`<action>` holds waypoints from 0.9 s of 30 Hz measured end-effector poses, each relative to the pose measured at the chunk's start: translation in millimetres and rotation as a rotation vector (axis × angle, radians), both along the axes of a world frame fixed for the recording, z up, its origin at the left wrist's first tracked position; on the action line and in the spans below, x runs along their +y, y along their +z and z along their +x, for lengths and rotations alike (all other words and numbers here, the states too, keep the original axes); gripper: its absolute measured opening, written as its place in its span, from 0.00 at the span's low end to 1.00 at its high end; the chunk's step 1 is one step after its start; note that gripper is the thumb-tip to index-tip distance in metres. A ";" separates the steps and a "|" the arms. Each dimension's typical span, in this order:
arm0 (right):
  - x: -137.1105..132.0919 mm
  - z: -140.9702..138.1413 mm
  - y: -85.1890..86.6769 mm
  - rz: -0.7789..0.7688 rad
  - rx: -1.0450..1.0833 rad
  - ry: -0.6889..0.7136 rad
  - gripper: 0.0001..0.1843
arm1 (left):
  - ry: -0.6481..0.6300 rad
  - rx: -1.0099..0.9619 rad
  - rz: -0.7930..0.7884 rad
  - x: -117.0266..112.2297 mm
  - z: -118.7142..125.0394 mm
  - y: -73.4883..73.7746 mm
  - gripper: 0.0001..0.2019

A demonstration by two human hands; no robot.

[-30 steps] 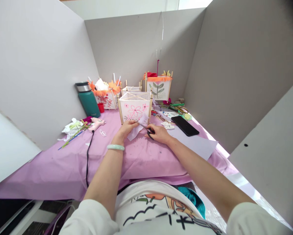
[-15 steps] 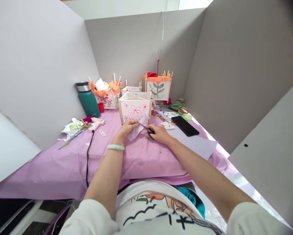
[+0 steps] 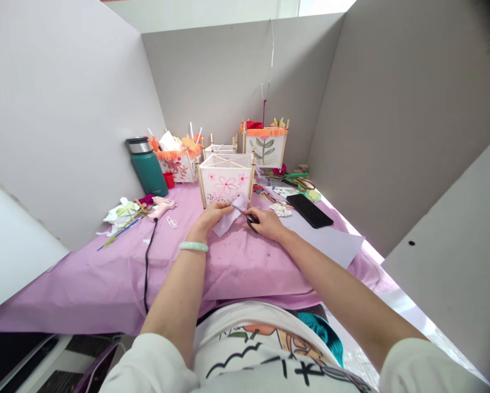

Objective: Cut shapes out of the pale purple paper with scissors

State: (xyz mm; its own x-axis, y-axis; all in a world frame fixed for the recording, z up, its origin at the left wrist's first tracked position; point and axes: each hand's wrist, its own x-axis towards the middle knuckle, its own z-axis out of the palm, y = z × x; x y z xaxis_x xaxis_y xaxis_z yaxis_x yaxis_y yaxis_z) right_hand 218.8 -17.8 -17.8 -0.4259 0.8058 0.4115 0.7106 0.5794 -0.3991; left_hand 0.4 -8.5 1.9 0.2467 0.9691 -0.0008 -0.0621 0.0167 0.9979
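My left hand point(image 3: 214, 216) pinches a strip of pale lilac paper point(image 3: 227, 223), whose upper end looks cut into a fringe. In my right hand point(image 3: 266, 224) is a pair of scissors point(image 3: 252, 219) with black handles; the blades lie across the paper, close to my left fingertips. Just behind both hands stands a square lantern point(image 3: 226, 183) of white panels on wooden sticks, with pink flowers drawn on its front. Small dark bits lie on the cloth below the paper.
On the left of the pink tablecloth point(image 3: 118, 278) are a green bottle point(image 3: 149, 169), a pink glue gun point(image 3: 162, 207) and its black cord. A black phone point(image 3: 309, 210) rests at the right by a lilac sheet point(image 3: 330, 243). Decorated lanterns point(image 3: 264, 150) stand behind; grey panels enclose the table.
The fringed end of the paper has shifted slightly by the blades. Both hands keep almost the same place and grip.
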 end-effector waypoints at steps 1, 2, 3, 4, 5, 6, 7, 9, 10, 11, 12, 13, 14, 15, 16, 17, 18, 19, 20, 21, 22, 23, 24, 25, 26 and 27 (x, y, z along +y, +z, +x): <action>-0.4 -0.1 0.4 -0.006 0.002 -0.005 0.20 | 0.005 -0.005 0.002 0.0 0.0 0.1 0.11; -0.7 -0.2 0.8 -0.010 0.005 -0.008 0.20 | 0.012 -0.009 0.005 0.1 0.1 0.4 0.10; -1.1 -0.2 1.2 -0.013 0.009 -0.009 0.21 | 0.024 -0.015 0.010 0.0 0.2 0.8 0.10; -1.5 -0.1 1.6 -0.016 0.013 -0.005 0.21 | 0.036 -0.023 0.015 0.0 0.3 1.4 0.10; -1.8 0.0 2.1 -0.020 0.017 0.000 0.22 | 0.048 -0.034 0.018 -0.1 0.5 1.9 0.10; -2.2 0.2 2.6 -0.024 0.019 0.005 0.22 | 0.057 -0.047 0.018 -0.3 0.7 2.5 0.10; -2.5 0.4 3.1 -0.030 0.021 0.009 0.23 | 0.065 -0.059 0.018 -0.5 0.9 3.2 0.10; -3.0 0.6 4.0 -0.041 0.023 0.015 0.23 | 0.075 -0.075 0.017 -1.0 1.5 4.3 0.11; -3.2 0.7 4.3 -0.044 0.024 0.018 0.23 | 0.081 -0.079 0.018 -1.2 1.8 4.9 0.11; -3.4 0.8 4.6 -0.046 0.026 0.019 0.23 | 0.087 -0.081 0.019 -1.5 2.0 5.3 0.11; -3.5 0.8 4.8 -0.047 0.028 0.020 0.23 | 0.092 -0.080 0.021 -1.7 2.3 5.7 0.11; -3.6 0.7 4.9 -0.048 0.029 0.021 0.23 | 0.098 -0.079 0.024 -1.8 2.4 6.1 0.11; -3.6 0.7 5.0 -0.049 0.031 0.022 0.23 | 0.103 -0.079 0.027 -2.0 2.5 6.4 0.11; -3.7 0.7 4.9 -0.048 0.032 0.023 0.23 | 0.107 -0.079 0.029 -2.2 2.6 6.7 0.12; -3.7 0.7 4.8 -0.046 0.033 0.024 0.23 | 0.111 -0.080 0.030 -2.4 2.6 6.9 0.12; -3.7 0.7 4.7 -0.043 0.035 0.026 0.23 | 0.115 -0.081 0.030 -2.6 2.6 7.2 0.12; -3.6 0.8 4.5 -0.040 0.037 0.028 0.23 | 0.118 -0.083 0.029 -2.7 2.6 7.4 0.13; -3.5 0.8 4.3 -0.039 0.038 0.031 0.23 | 0.121 -0.085 0.028 -2.9 2.5 7.6 0.13; -3.4 0.9 4.2 -0.038 0.040 0.034 0.23 | 0.125 -0.088 0.026 -3.0 2.5 7.8 0.13; -3.3 1.1 4.0 -0.037 0.039 0.038 0.23 | 0.130 -0.091 0.023 -3.1 2.4 7.9 0.13; -3.1 1.2 3.8 -0.036 0.039 0.041 0.23 | 0.134 -0.093 0.021 -3.2 2.3 7.9 0.13; -3.0 1.3 3.7 -0.035 0.038 0.042 0.23 | 0.138 -0.095 0.019 -3.1 2.3 7.9 0.13; -2.9 1.3 3.6 -0.034 0.037 0.041 0.23 | 0.139 -0.094 0.017 -3.1 2.2 7.8 0.13; -2.9 1.3 3.6 -0.033 0.037 0.041 0.23 | 0.139 -0.091 0.017 -2.9 2.2 7.6 0.13; -3.0 1.3 3.7 -0.032 0.038 0.041 0.23 | 0.138 -0.088 0.018 -2.8 2.2 7.5 0.13; -3.1 1.3 3.8 -0.031 0.038 0.041 0.23 | 0.134 -0.084 0.020 -2.6 2.2 7.3 0.13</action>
